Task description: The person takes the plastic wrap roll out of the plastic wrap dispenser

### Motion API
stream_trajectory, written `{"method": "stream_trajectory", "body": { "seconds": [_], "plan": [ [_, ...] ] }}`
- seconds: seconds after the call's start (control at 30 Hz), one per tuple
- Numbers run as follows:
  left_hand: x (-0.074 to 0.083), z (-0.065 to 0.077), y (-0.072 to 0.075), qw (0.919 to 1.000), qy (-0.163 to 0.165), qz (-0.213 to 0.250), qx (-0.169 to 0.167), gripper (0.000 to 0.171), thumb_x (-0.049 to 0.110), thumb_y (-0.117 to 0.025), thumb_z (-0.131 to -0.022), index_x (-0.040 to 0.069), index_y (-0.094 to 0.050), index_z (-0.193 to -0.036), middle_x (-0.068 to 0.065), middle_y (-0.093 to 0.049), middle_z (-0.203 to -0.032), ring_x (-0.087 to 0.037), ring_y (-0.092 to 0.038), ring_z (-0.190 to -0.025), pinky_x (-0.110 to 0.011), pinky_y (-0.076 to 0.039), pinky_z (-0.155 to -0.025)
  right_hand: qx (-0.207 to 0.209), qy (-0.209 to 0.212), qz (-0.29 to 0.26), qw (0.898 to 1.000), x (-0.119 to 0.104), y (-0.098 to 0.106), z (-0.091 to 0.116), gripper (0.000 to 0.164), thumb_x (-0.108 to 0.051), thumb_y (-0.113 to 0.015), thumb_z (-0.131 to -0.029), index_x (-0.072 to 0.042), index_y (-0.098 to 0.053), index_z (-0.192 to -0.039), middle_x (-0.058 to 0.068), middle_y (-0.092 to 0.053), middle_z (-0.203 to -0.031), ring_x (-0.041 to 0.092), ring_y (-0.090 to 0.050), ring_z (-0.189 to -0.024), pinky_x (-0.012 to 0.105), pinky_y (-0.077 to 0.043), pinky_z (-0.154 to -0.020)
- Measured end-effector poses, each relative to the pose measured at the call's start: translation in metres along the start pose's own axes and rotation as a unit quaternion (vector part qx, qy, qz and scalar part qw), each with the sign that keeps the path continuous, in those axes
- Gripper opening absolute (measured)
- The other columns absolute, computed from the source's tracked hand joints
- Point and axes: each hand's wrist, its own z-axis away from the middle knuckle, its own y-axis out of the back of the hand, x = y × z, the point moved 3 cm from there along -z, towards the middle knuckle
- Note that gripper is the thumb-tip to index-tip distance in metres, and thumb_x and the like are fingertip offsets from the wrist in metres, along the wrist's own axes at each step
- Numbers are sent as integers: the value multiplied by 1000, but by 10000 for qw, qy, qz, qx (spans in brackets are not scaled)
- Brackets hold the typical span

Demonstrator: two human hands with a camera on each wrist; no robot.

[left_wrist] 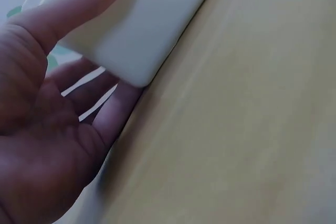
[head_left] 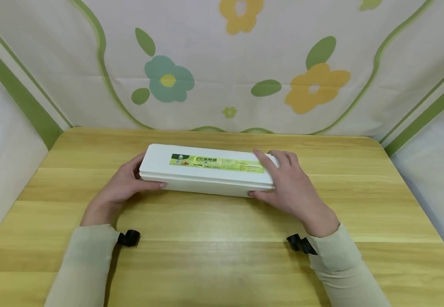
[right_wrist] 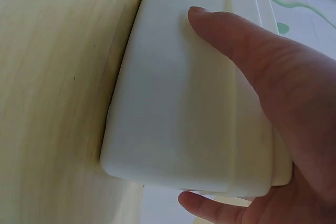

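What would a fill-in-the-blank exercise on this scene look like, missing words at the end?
1. The label on the white box bears the two Latin letters ____.
2. The left grip holds the box's left end; the right grip holds its ____ end.
3. In the head view, each grip has its ____ on the box's near long side.
4. The backdrop shows ____ large orange flowers.

Missing words: PE; right; thumb; two.

2 forearms (head_left: pixel 85 264) at inward slants, left hand (head_left: pixel 120 183) and right hand (head_left: pixel 294 187) well apart, thumbs (head_left: pixel 150 185) toward each other
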Motion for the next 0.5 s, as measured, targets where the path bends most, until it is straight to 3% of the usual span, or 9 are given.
{"method": "stream_trajectory", "body": {
  "seconds": [0.13, 0.5],
  "plan": [
    [-3, -1, 5, 9996, 70, 262, -22, 106, 5, -93, -83, 24, -35, -170, -2, -52, -157, -17, -55, -131, -19, -50, -102, 24, 27, -53, 10000, 0, 0, -2, 104, -55, -88, -87, -31, -31, -170, 19, -42, -163, 44, -37, -147, 68, -54, -97],
    [-5, 0, 5, 9992, 7, 398, -9, 103, 3, -92, -84, 23, -37, -169, -1, -52, -157, -18, -54, -133, -19, -49, -103, -27, 47, -125, 9999, 3, -1, -4, 104, -57, -87, -87, -32, -30, -171, 18, -41, -163, 44, -36, -148, 69, -54, -95]
  ]
}}
